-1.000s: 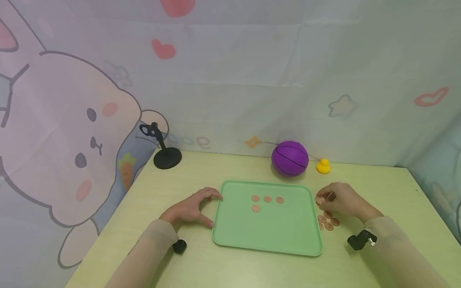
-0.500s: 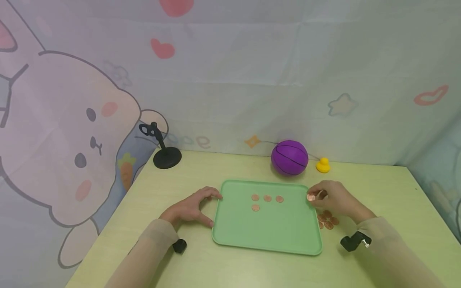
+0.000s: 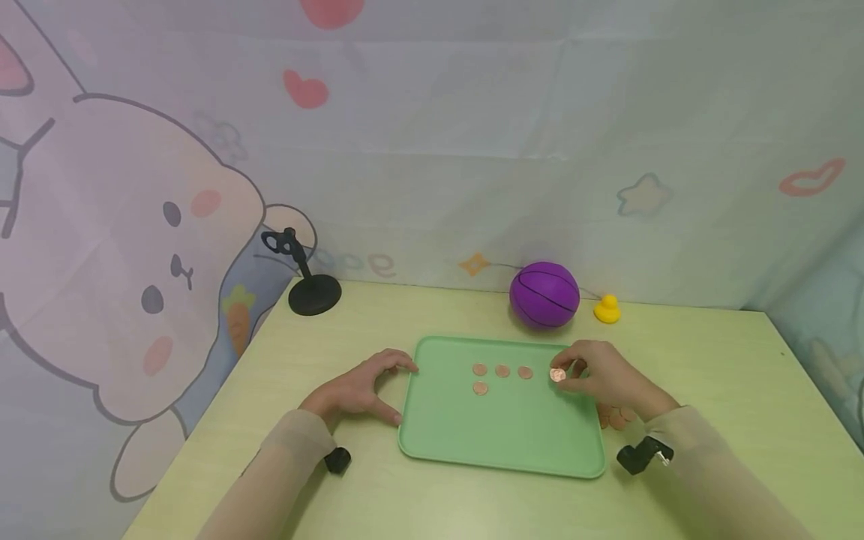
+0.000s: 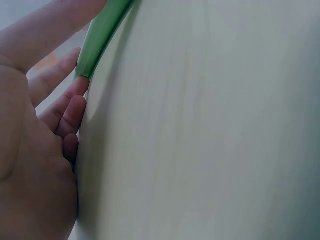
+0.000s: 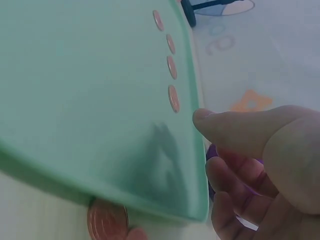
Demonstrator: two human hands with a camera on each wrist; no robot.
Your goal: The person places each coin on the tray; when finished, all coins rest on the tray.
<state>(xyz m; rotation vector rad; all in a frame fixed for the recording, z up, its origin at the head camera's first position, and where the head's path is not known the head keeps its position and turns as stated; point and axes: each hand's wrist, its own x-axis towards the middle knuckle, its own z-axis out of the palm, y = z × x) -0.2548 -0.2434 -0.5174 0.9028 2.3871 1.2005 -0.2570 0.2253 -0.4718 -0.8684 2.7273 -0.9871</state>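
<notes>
My right hand (image 3: 597, 375) pinches a copper coin (image 3: 557, 375) between thumb and fingers, above the right part of a light green tray (image 3: 499, 431). In the right wrist view the thumb hides that coin. Three coins lie in a row near the tray's back edge, the right-hand coin (image 3: 525, 372) closest to my right hand. One more coin (image 3: 480, 388) lies in front of the row's left end. My left hand (image 3: 358, 386) rests at the tray's left rim, thumb and fingers spread and touching it. Several loose coins (image 3: 617, 418) sit just right of the tray, partly hidden by my right hand.
A purple ball (image 3: 544, 295) stands behind the tray, with a yellow rubber duck (image 3: 607, 308) on its right. At the table's back left is a black stand (image 3: 313, 294) on a round base. A printed cloth (image 3: 432, 150) hangs behind the table.
My right hand has moved left with the coin, from beside the loose coins, across the tray's right rim to above the tray. My left hand has stayed put.
</notes>
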